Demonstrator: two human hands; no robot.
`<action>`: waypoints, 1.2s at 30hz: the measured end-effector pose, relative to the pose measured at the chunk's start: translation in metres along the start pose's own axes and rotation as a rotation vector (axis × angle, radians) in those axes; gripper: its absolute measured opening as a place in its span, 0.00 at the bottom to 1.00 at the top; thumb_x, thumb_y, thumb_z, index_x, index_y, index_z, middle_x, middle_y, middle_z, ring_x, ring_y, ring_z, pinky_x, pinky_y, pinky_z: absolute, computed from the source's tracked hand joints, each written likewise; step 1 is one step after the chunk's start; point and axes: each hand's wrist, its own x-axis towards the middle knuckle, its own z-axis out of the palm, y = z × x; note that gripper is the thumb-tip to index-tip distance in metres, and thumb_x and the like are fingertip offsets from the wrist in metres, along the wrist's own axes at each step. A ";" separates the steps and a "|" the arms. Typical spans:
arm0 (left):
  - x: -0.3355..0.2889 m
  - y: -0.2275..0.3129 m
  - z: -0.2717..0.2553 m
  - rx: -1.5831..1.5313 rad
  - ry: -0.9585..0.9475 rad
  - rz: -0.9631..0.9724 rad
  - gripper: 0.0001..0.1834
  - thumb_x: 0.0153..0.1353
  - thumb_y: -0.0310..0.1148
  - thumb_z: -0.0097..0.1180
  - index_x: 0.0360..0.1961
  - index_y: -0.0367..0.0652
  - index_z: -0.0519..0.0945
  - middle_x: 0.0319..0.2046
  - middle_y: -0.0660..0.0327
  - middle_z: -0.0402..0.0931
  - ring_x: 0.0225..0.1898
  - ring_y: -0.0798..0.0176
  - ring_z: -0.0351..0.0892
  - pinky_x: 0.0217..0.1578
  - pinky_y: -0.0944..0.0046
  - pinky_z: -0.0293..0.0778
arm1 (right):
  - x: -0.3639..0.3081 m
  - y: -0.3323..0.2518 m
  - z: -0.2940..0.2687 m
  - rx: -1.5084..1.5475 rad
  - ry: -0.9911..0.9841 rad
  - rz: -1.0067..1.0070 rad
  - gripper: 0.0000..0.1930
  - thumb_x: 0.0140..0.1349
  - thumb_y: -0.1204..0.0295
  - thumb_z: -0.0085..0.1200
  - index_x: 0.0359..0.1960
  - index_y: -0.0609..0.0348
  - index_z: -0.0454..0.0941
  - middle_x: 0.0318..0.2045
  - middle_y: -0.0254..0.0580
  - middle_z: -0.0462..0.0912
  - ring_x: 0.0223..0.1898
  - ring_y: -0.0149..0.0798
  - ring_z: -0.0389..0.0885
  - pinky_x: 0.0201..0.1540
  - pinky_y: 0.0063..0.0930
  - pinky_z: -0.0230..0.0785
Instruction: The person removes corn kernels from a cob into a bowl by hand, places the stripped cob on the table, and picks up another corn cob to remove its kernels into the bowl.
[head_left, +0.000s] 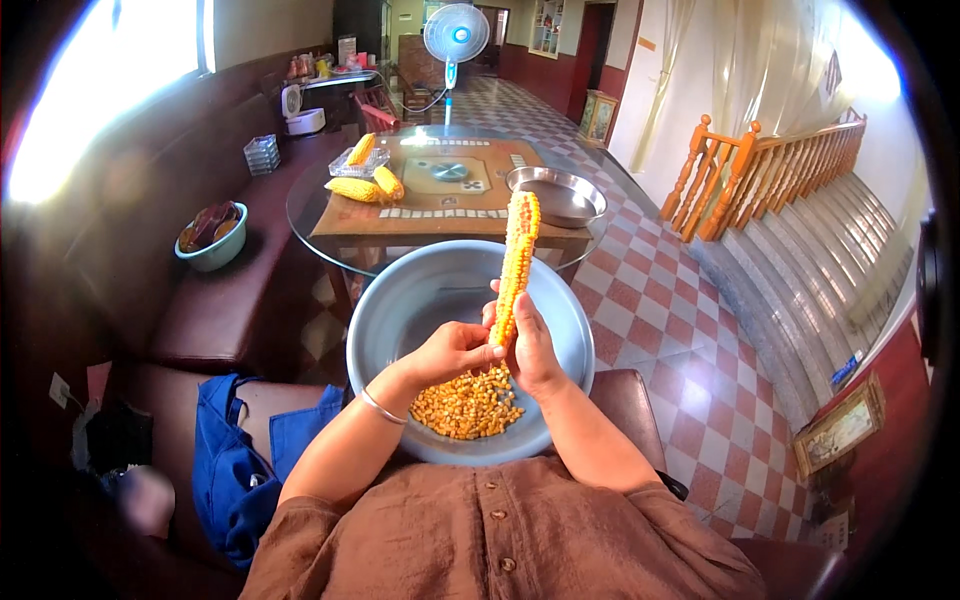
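Observation:
An ear of corn (518,255) stands nearly upright above a large grey-blue basin (370,330), with some rows of kernels gone near its top. My right hand (535,350) is wrapped around its lower part. From the other side, my left hand (458,352) is closed at the lower end, its thumb pressed against the kernels; some fingers are hidden behind the cob. Loose yellow kernels (465,408) lie heaped in the near part of the basin, below both hands. A bracelet circles my left wrist.
Ahead is a round glass-topped table (310,205) with several ears of corn (355,189) and a round metal tray (560,195). A standing fan (457,40) rises behind it. Blue cloth (235,470) lies on the seat at left, near a small bowl (215,258). Stairs (790,270) climb at right.

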 end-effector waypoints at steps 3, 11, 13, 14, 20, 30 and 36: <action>0.001 0.006 0.008 0.122 0.031 -0.011 0.16 0.61 0.43 0.51 0.33 0.37 0.76 0.23 0.68 0.70 0.26 0.74 0.67 0.29 0.72 0.66 | -0.001 -0.002 -0.001 -0.076 0.000 -0.002 0.26 0.65 0.51 0.37 0.53 0.60 0.61 0.29 0.36 0.68 0.27 0.25 0.65 0.29 0.15 0.62; 0.002 -0.002 0.009 0.108 -0.006 0.058 0.18 0.64 0.44 0.45 0.33 0.38 0.74 0.21 0.66 0.69 0.24 0.73 0.67 0.26 0.71 0.66 | 0.002 -0.001 -0.004 0.107 -0.016 0.063 0.26 0.65 0.49 0.36 0.50 0.62 0.62 0.28 0.35 0.67 0.29 0.25 0.64 0.30 0.14 0.61; 0.000 -0.002 0.009 0.057 -0.016 0.092 0.18 0.64 0.45 0.44 0.33 0.38 0.73 0.21 0.65 0.70 0.24 0.73 0.68 0.26 0.71 0.66 | 0.002 -0.001 -0.004 0.113 -0.013 0.065 0.26 0.65 0.49 0.36 0.50 0.61 0.62 0.28 0.35 0.67 0.29 0.25 0.64 0.30 0.14 0.61; 0.000 -0.002 0.008 0.005 -0.026 0.125 0.18 0.65 0.45 0.44 0.33 0.38 0.73 0.22 0.65 0.70 0.24 0.73 0.68 0.26 0.72 0.66 | 0.002 -0.002 -0.003 0.106 -0.004 0.057 0.26 0.65 0.49 0.36 0.50 0.61 0.62 0.28 0.35 0.67 0.29 0.25 0.64 0.30 0.15 0.61; 0.002 -0.004 0.008 0.227 0.066 -0.004 0.19 0.65 0.45 0.43 0.33 0.38 0.74 0.21 0.66 0.70 0.22 0.74 0.67 0.25 0.73 0.66 | -0.001 0.001 0.001 -0.010 -0.019 0.016 0.24 0.65 0.51 0.37 0.50 0.60 0.62 0.29 0.34 0.66 0.28 0.25 0.64 0.31 0.14 0.61; 0.001 -0.001 0.004 0.052 -0.016 0.054 0.20 0.65 0.45 0.42 0.34 0.37 0.74 0.22 0.66 0.70 0.23 0.73 0.67 0.26 0.72 0.66 | 0.005 -0.006 0.000 0.319 0.031 0.152 0.25 0.65 0.50 0.37 0.49 0.60 0.63 0.25 0.35 0.68 0.31 0.30 0.66 0.35 0.20 0.64; 0.002 0.015 -0.001 0.030 0.068 0.092 0.18 0.64 0.45 0.46 0.33 0.39 0.74 0.24 0.66 0.70 0.26 0.73 0.69 0.27 0.73 0.67 | 0.016 -0.020 0.008 0.150 -0.034 0.162 0.23 0.65 0.52 0.38 0.49 0.59 0.63 0.31 0.37 0.71 0.32 0.30 0.71 0.34 0.21 0.67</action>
